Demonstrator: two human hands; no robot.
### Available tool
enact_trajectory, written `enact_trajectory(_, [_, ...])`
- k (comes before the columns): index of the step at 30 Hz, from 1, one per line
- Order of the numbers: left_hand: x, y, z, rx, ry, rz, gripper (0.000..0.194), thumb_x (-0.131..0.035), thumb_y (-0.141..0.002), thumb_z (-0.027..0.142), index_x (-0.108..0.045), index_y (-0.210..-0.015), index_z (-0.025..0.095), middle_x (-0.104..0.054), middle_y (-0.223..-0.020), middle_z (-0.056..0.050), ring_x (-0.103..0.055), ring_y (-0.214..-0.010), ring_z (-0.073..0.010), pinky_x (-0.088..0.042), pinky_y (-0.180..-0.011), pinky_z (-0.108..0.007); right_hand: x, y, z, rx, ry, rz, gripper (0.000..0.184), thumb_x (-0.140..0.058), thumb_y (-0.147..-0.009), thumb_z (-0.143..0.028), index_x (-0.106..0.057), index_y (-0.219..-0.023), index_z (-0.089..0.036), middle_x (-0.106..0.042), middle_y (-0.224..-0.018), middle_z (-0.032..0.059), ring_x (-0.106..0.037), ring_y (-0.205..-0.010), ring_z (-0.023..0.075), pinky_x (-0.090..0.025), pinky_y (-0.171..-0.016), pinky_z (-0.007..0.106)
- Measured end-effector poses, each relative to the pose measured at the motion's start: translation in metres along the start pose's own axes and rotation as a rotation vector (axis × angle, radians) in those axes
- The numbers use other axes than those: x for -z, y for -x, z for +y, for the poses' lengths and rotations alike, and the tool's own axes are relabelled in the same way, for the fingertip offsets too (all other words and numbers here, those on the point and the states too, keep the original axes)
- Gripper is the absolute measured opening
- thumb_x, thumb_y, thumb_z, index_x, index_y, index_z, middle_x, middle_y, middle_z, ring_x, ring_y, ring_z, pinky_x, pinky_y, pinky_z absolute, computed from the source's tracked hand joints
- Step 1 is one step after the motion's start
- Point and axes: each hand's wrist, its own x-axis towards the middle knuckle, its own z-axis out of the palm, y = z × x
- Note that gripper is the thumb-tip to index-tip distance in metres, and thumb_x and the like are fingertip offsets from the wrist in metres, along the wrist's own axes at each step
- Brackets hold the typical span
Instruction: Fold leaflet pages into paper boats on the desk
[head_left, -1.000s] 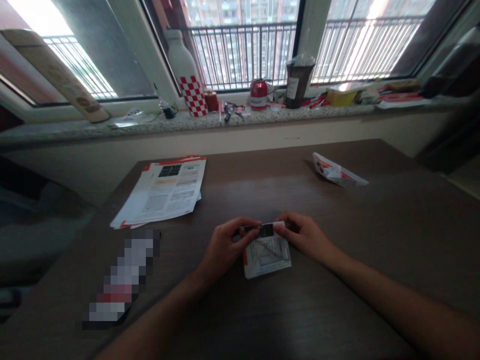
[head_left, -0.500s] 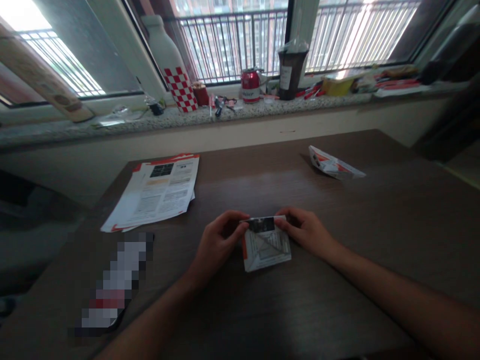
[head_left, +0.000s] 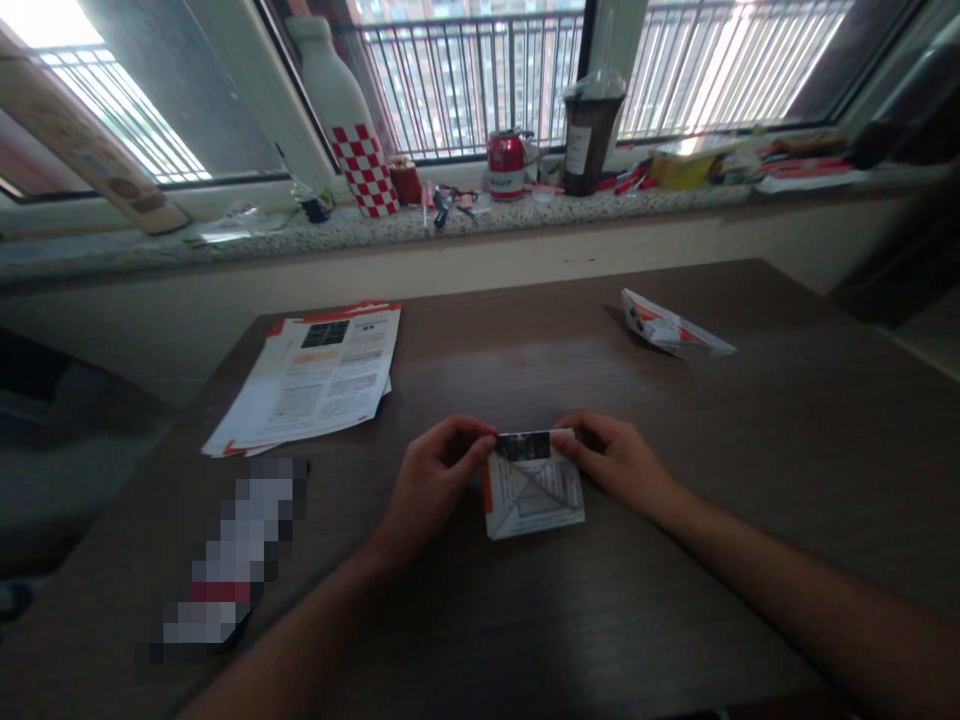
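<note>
The top corners of the folded paper [head_left: 536, 495] are partly covered by fingers, and its underside is hidden; the print on its face is too small to be read. Its upper left corner is pinched between the thumb and fingers of the left hand [head_left: 435, 485], and its upper right corner is pinched in the same way by the right hand [head_left: 615, 460], with both hands nearly closed at the tips. The paper is held low over the near middle of the desk [head_left: 450, 650]; whether its lower edge is touching the surface cannot be told. Both forearms are cut off by the picture's edges. A long object [head_left: 232, 560] to the left is blurred into blocks, so that what it is cannot be made out, and the left forearm is stretched across the desk just beside it. Behind that object, a stack of printed sheets [head_left: 322, 380] is spread unevenly. A folded paper piece [head_left: 667, 325] is seen at the far right, well apart from the hands. On the windowsill [head_left: 247, 240], a checkered bottle [head_left: 352, 125], a red can [head_left: 506, 165] and a dark cup [head_left: 589, 145] are lined up among small clutter, partly blurred.
</note>
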Motion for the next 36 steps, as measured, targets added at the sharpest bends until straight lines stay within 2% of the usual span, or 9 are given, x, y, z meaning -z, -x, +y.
enact_trajectory(8, [-0.0014, -0.0001, 0.0006, -0.005, 0.073, 0.017, 0.012, -0.074, -0.091, 0.029, -0.068, -0.094, 0.019, -0.070, -0.089, 0.000, -0.069, -0.082, -0.0150, -0.055, -0.073, -0.025, 0.0016, -0.0004, -0.0020, -0.005, -0.010, 0.013, 0.037, -0.062, -0.096, -0.056, -0.073, -0.094, -0.021, -0.060, -0.071, 0.0012, -0.052, -0.065, 0.0169, -0.039, -0.057, 0.028])
enact_trajectory(18, [-0.0014, 0.0009, 0.0006, -0.040, 0.041, -0.015, 0.010, -0.068, -0.094, 0.028, -0.070, -0.098, 0.019, -0.074, -0.095, -0.004, -0.070, -0.088, -0.0184, -0.057, -0.080, -0.030, 0.0030, -0.0024, 0.0007, 0.014, 0.014, 0.014, 0.035, -0.061, -0.097, -0.055, -0.074, -0.094, -0.022, -0.064, -0.074, 0.0024, -0.052, -0.063, 0.0169, -0.039, -0.057, 0.029])
enact_trajectory(25, [0.0005, -0.0019, -0.0057, -0.036, -0.086, -0.104, 0.018, -0.063, -0.098, 0.028, -0.075, -0.108, 0.021, -0.077, -0.102, -0.006, -0.072, -0.091, -0.0208, -0.057, -0.078, -0.032, 0.0014, -0.0021, 0.0006, 0.024, 0.043, -0.021, 0.037, -0.060, -0.098, -0.056, -0.074, -0.094, -0.021, -0.068, -0.077, 0.0034, -0.056, -0.066, 0.0176, -0.041, -0.058, 0.029])
enact_trajectory(29, [-0.0020, -0.0024, -0.0073, -0.035, -0.112, -0.156, 0.016, -0.070, -0.095, 0.032, -0.074, -0.106, 0.021, -0.077, -0.099, -0.004, -0.070, -0.085, -0.0194, -0.056, -0.075, -0.030, -0.0002, -0.0012, 0.0022, 0.036, 0.056, -0.023, 0.038, -0.060, -0.098, -0.056, -0.075, -0.096, -0.021, -0.063, -0.073, 0.0015, -0.053, -0.064, 0.0166, -0.039, -0.057, 0.029])
enact_trajectory(36, [-0.0049, -0.0009, -0.0052, -0.015, -0.055, -0.119, 0.015, -0.072, -0.093, 0.034, -0.074, -0.099, 0.020, -0.076, -0.092, -0.005, -0.069, -0.079, -0.0187, -0.054, -0.067, -0.028, -0.0002, -0.0008, 0.0004, 0.046, 0.054, -0.021, 0.039, -0.061, -0.098, -0.058, -0.076, -0.100, -0.022, -0.060, -0.070, 0.0005, -0.052, -0.064, 0.0163, -0.038, -0.057, 0.028])
